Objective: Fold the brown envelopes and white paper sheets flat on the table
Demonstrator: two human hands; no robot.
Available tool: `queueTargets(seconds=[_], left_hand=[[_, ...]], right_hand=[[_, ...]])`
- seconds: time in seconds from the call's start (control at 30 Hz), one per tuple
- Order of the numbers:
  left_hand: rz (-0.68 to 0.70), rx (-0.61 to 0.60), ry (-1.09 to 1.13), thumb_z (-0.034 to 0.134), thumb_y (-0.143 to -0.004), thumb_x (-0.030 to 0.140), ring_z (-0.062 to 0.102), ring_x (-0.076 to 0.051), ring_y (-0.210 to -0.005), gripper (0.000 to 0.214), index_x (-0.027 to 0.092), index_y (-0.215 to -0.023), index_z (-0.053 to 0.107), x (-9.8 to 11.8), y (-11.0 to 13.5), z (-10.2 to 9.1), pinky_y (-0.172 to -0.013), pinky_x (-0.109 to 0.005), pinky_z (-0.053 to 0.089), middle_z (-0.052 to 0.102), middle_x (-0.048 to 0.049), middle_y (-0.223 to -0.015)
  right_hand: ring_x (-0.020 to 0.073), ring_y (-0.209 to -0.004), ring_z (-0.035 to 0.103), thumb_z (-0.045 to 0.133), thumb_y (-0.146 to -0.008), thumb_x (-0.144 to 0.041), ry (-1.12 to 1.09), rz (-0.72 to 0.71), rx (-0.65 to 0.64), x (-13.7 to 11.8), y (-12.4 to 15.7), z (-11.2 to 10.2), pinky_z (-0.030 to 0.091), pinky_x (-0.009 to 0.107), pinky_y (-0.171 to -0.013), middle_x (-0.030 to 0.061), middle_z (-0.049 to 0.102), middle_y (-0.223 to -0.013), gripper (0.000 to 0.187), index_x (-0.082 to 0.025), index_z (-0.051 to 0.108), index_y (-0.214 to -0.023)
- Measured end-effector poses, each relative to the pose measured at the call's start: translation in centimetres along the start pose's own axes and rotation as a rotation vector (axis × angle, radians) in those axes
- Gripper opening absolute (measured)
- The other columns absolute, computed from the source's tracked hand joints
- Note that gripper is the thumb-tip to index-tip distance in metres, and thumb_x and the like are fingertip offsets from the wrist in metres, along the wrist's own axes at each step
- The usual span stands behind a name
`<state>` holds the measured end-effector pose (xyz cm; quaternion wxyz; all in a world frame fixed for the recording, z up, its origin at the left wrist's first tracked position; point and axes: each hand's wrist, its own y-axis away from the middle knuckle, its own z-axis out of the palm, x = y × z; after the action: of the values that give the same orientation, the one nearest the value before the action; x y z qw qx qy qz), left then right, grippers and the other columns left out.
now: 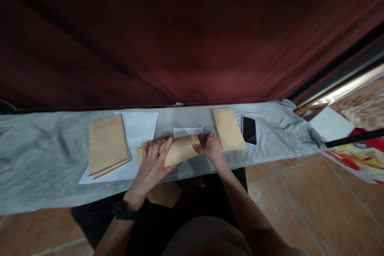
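Observation:
My left hand point(153, 160) is closed around a brown paper envelope point(182, 149), with the thumb and fingers on its left part. The envelope bulges into a tube shape, and its right end gapes towards my right hand. Just beyond that opening, my right hand point(212, 146) is closed with its fingers curled; what they hold, if anything, is hidden. Behind the envelope lies a small white paper point(188, 131), partly covered by it. A stack of brown envelopes point(230, 130) lies directly right of my right hand.
Grey cloth point(271, 124) covers the narrow table. More brown envelopes point(108, 144) rest at left on large white sheets point(141, 124). A phone point(249, 131) lies to the right of the right stack. A dark red curtain point(192, 48) hangs behind the table.

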<state>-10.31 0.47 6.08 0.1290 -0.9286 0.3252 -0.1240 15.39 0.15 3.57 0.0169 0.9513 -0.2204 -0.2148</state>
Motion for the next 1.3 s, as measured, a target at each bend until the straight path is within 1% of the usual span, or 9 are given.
queueTargets(seconds=[0.13,0.23,0.37,0.47,0.57,0.7,0.83,1.0,1.3], left_hand=[[-0.007,-0.024,-0.046,0.072,-0.085,0.039,0.047,-0.037,-0.134,0.097,0.021,-0.162,0.016,-0.8,0.2,0.6,-0.120,-0.060,0.024,0.050,-0.0202,-0.141],[-0.020,-0.041,-0.055,0.072,-0.085,0.039,0.047,-0.038,-0.133,0.097,0.022,-0.162,0.016,-1.2,0.3,1.1,-0.119,-0.061,0.025,0.050,-0.0200,-0.142],[-0.040,-0.053,-0.058,0.070,-0.085,0.042,0.046,-0.039,-0.134,0.097,0.022,-0.163,0.016,-1.8,0.5,1.7,-0.118,-0.062,0.025,0.049,-0.0201,-0.143],[-0.060,-0.042,-0.068,0.071,-0.085,0.043,0.046,-0.039,-0.135,0.098,0.021,-0.163,0.015,-2.3,0.7,1.8,-0.119,-0.062,0.024,0.048,-0.0207,-0.143],[-0.088,-0.033,-0.079,0.072,-0.084,0.044,0.045,-0.039,-0.136,0.099,0.020,-0.163,0.015,-2.6,0.9,1.8,-0.118,-0.063,0.024,0.049,-0.0214,-0.142],[-0.113,-0.046,-0.070,0.072,-0.084,0.044,0.047,-0.038,-0.134,0.097,0.019,-0.162,0.020,-2.8,1.0,1.8,-0.118,-0.063,0.024,0.051,-0.0213,-0.139],[-0.140,-0.057,-0.046,0.072,-0.084,0.044,0.046,-0.038,-0.136,0.098,0.019,-0.162,0.019,-2.8,1.0,1.7,-0.118,-0.063,0.025,0.052,-0.0207,-0.139],[-0.157,-0.075,-0.051,0.075,-0.081,0.042,0.045,-0.038,-0.137,0.103,0.021,-0.162,0.016,-3.0,1.3,1.6,-0.118,-0.064,0.025,0.050,-0.0205,-0.140],[-0.168,-0.113,-0.031,0.074,-0.082,0.043,0.048,-0.037,-0.131,0.101,0.021,-0.162,0.017,-3.2,1.3,1.7,-0.117,-0.064,0.026,0.050,-0.0191,-0.140]], right_hand=[[0.0318,-0.101,0.071,0.047,-0.096,-0.014,0.168,-0.042,0.029,-1.1,0.8,1.1,0.054,0.038,-0.083,0.0253,0.067,-0.117,0.034,-0.007,0.056,-0.128],[0.0316,-0.098,0.071,0.054,-0.094,-0.021,0.135,-0.025,0.049,-0.9,0.6,1.6,0.054,0.038,-0.082,0.0234,0.071,-0.108,0.032,-0.008,0.059,-0.123],[0.0259,-0.090,0.070,0.063,-0.091,-0.038,-0.041,-0.042,0.028,0.1,0.0,1.9,0.050,0.032,-0.076,0.0116,0.073,-0.098,0.023,-0.018,0.064,-0.104],[0.0213,-0.082,0.068,0.061,-0.091,-0.039,-0.173,-0.080,0.053,1.5,-0.1,1.9,0.046,0.029,-0.070,0.0057,0.070,-0.091,0.017,-0.022,0.062,-0.090],[0.0183,-0.069,0.061,0.050,-0.095,-0.045,-0.445,-0.088,0.151,3.2,0.5,2.0,0.044,0.028,-0.066,-0.0002,0.063,-0.074,0.024,-0.024,0.057,-0.086],[0.0183,-0.066,0.061,0.046,-0.096,-0.052,-0.671,-0.103,0.190,5.0,2.3,2.5,0.047,0.029,-0.065,-0.0016,0.059,-0.071,0.029,-0.024,0.053,-0.087],[0.0206,-0.067,0.064,0.043,-0.096,-0.054,-0.585,-0.061,0.214,5.4,3.9,3.2,0.047,0.030,-0.066,-0.0002,0.062,-0.071,0.031,-0.025,0.055,-0.092],[0.0229,-0.077,0.069,0.037,-0.099,-0.049,-0.492,-0.056,0.242,4.9,4.4,3.3,0.050,0.032,-0.073,0.0053,0.072,-0.086,0.037,-0.022,0.059,-0.112],[0.0249,-0.088,0.071,0.037,-0.100,-0.044,-0.383,-0.079,0.267,4.9,4.4,3.3,0.052,0.032,-0.075,0.0103,0.074,-0.098,0.037,-0.019,0.061,-0.113]])
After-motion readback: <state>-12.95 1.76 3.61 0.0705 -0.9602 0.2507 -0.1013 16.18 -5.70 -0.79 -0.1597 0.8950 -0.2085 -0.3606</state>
